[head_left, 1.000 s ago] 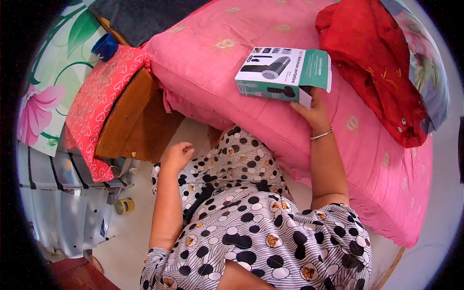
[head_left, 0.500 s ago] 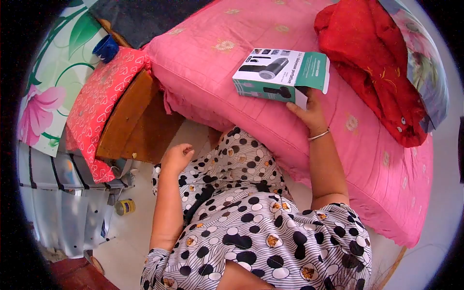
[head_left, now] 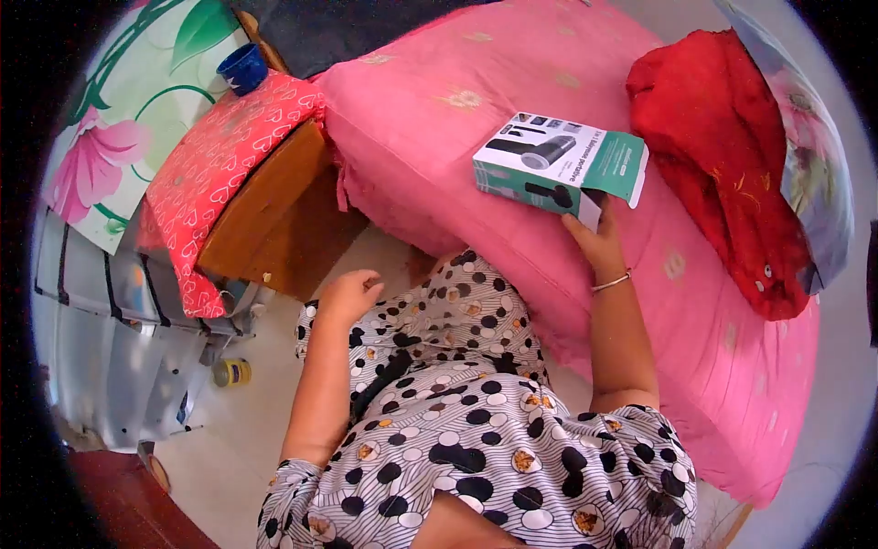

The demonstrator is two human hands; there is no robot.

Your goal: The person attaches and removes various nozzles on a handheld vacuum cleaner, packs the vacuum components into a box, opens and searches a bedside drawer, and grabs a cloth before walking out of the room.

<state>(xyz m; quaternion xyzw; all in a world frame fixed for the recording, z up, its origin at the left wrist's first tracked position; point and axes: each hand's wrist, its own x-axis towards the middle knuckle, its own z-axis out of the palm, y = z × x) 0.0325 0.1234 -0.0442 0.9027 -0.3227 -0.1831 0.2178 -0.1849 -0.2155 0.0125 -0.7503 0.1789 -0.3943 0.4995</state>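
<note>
A white and green cardboard box (head_left: 530, 156) lies on the pink bedspread, printed with a picture of a small black vacuum cleaner. Its right end is open, with a green top flap sticking out. At this end is my right hand (head_left: 600, 245), its thumb against the lower side flap and its other fingers partly hidden in the opening. It grips the box's edge. Over my lap hovers my left hand (head_left: 351, 295), fingers loosely curled in, nothing visible in them. It touches no object.
The pink-covered bed (head_left: 677, 366) fills the right side, with a red cloth (head_left: 709, 156) on it. At left stands a wooden cabinet (head_left: 274, 220) under a heart-patterned cover, bearing a blue cup (head_left: 242, 69). A yellow tin (head_left: 231, 372) is on the floor beside a rack (head_left: 128, 339).
The view has shifted slightly, so the bed and box appear a little lower and further right. My right hand stays at the box's open end, and my left hand remains over my lap.
</note>
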